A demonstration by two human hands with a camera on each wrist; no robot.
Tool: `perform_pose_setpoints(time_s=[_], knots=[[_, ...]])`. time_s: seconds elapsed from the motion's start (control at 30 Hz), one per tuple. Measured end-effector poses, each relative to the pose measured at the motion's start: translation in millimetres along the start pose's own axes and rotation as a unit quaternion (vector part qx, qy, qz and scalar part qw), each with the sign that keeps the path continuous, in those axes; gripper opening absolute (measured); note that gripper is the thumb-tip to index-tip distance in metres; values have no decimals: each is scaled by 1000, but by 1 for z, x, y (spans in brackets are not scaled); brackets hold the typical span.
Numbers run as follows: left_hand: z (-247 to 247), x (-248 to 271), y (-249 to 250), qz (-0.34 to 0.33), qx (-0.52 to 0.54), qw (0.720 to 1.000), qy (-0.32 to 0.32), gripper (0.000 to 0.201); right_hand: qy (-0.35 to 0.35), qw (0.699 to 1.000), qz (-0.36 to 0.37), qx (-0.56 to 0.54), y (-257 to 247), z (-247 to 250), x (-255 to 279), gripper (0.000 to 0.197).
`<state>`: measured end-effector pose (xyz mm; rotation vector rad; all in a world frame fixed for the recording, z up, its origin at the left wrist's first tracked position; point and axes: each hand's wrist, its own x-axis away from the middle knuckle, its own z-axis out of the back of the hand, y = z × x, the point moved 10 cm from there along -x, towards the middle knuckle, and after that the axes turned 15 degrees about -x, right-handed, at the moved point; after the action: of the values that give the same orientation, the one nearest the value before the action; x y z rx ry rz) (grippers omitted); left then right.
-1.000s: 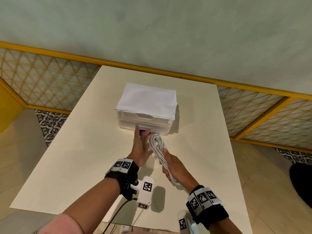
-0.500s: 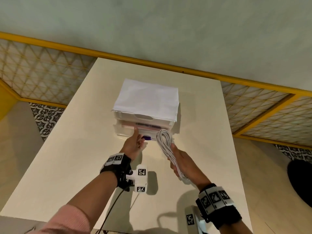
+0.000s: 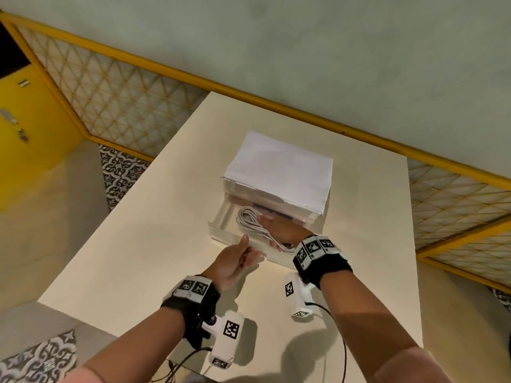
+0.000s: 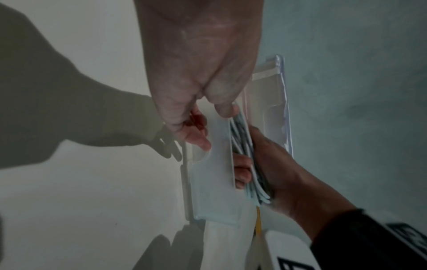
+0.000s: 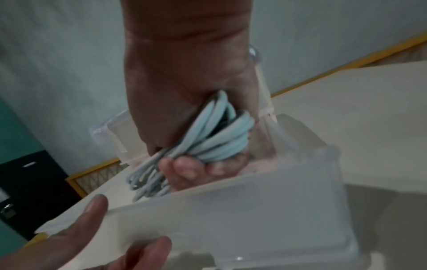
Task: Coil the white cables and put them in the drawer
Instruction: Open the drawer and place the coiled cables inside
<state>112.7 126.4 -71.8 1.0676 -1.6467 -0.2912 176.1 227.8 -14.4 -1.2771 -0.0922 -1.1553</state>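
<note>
A white drawer unit stands mid-table, and its lower drawer is pulled out toward me. My right hand reaches into that drawer and grips the coiled white cable, whose loops show between my fingers in the right wrist view. My left hand holds the drawer's translucent front wall, thumb on its top rim and fingers at the handle notch. From the left wrist view the cable sits just behind that wall. The drawer floor under my right hand is hidden.
The unit's upper drawer is closed, and white paper covers the top. The cream table stretches left and toward me. A grey wall and yellow-framed lattice panels lie behind. Black leads from the wrist cameras trail near the front edge.
My left hand has pulled the lower drawer out. My right hand has carried the coil from in front of the unit into the drawer.
</note>
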Motion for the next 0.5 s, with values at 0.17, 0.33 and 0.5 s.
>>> perform_pose_setpoints(time_s=[0.17, 0.33, 0.5], knots=[[5, -1, 1, -14, 23, 1000, -2, 37, 67, 964, -59, -249, 29, 1, -16, 51], [6, -6, -7, -3, 51, 999, -12, 35, 198, 963, -1, -181, 30, 21, -11, 57], [1, -1, -2, -9, 67, 998, -11, 38, 272, 959, -30, -75, 32, 23, -7, 49]])
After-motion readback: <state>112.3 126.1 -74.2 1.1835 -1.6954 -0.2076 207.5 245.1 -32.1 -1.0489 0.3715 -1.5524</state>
